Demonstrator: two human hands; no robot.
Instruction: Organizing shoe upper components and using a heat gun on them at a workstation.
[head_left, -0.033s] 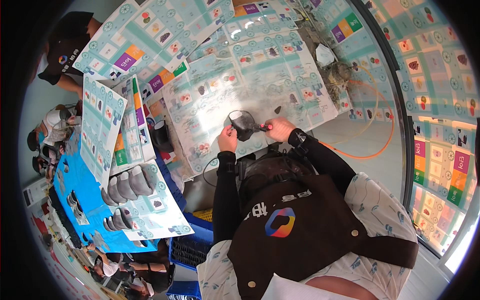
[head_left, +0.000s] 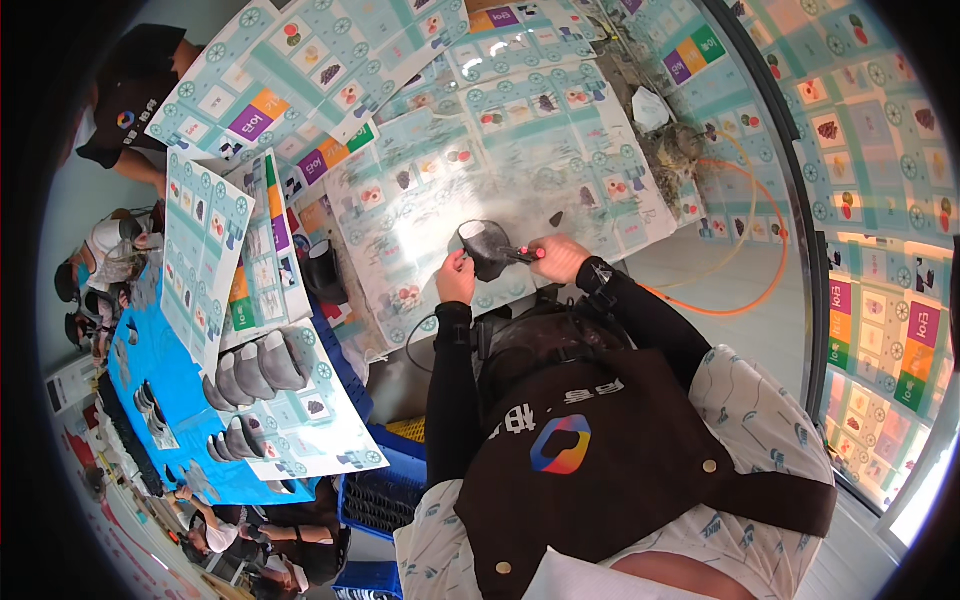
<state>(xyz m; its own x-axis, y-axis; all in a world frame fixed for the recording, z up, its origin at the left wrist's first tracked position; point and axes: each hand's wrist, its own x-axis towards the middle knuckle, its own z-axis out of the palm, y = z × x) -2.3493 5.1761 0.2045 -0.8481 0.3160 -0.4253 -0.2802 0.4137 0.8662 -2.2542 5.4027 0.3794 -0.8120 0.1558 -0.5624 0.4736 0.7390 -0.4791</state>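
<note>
Over the near side of the patterned table cover, a dark grey cupped piece (head_left: 486,252) with a pale patch at its top left rests between my hands. It looks like a shoe upper. My left hand (head_left: 456,277) is closed, thumb and fingers pinching the piece's left edge. In the fist of my right hand (head_left: 560,258) is a small red-and-black tool (head_left: 527,254). Its dark tip lies against the right side of the piece. What kind of tool it is, I cannot make out. A small dark scrap (head_left: 556,219) lies just beyond my right hand.
Grey shoe uppers (head_left: 262,368) stand in rows on a board at left, beside a blue-covered table (head_left: 190,400). A dark cup-shaped thing (head_left: 322,272) sits left of my worktop. Blue crates (head_left: 385,490) stand below. An orange hose (head_left: 786,250) curves at right. Other people work at left.
</note>
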